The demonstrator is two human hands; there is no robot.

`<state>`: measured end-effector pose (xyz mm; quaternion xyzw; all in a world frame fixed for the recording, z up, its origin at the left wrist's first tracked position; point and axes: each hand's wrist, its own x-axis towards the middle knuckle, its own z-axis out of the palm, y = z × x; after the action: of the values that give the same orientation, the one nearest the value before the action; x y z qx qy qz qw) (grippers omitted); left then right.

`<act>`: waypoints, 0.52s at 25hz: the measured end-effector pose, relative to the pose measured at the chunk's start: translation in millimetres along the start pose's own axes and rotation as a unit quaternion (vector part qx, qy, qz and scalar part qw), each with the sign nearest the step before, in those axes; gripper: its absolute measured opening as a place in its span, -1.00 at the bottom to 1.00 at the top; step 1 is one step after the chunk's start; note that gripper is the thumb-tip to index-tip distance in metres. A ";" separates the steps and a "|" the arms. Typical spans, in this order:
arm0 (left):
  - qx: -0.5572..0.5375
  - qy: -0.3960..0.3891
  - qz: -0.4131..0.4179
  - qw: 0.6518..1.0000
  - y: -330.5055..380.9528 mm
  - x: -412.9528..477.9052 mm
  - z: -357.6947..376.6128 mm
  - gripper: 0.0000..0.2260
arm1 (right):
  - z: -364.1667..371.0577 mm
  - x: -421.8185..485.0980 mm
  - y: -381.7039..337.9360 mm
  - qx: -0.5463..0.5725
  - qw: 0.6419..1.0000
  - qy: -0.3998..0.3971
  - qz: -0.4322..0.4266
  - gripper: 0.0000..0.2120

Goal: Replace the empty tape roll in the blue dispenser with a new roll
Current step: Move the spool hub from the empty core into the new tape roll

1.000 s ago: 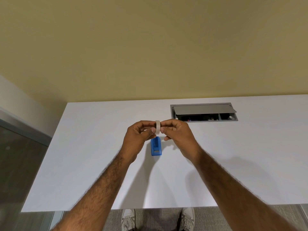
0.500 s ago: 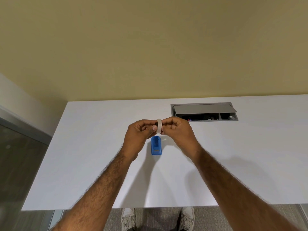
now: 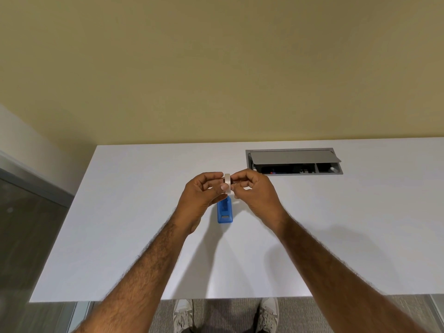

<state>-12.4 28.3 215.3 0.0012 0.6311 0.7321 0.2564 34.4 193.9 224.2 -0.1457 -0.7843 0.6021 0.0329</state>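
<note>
Two bare hands pinching one small off-white tape roll edge-on above the table: left hand gripping it with thumb and fingertips, right hand grasping its other face. Lying directly beneath, partly hidden by the left hand, a blue plastic tape dispenser on the white tabletop. Sitting further back, right: a grey recessed cable box, lid raised.

Both hands, the left hand and the right hand, have lifted the tape roll slightly higher above the blue dispenser.
</note>
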 end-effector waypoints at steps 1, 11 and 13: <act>0.004 -0.001 0.004 1.000 -1.3 0.3 -0.8 -0.68 | 0.1 0.2 0.5 0.008 1.000 -0.006 0.001 -0.81; 0.052 0.007 0.025 0.998 -18.2 6.2 -7.0 -0.66 | -2.1 -1.8 4.5 0.051 0.996 -0.065 0.021 -0.63; 0.051 0.015 0.012 0.999 -23.9 8.9 -9.9 -0.69 | 1.9 0.2 11.2 -0.025 0.996 -0.088 -0.013 -0.53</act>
<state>-14.4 24.3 188.3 0.0103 0.6713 0.7020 0.2376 35.9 194.8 212.9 -0.0826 -0.8006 0.5926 -0.0315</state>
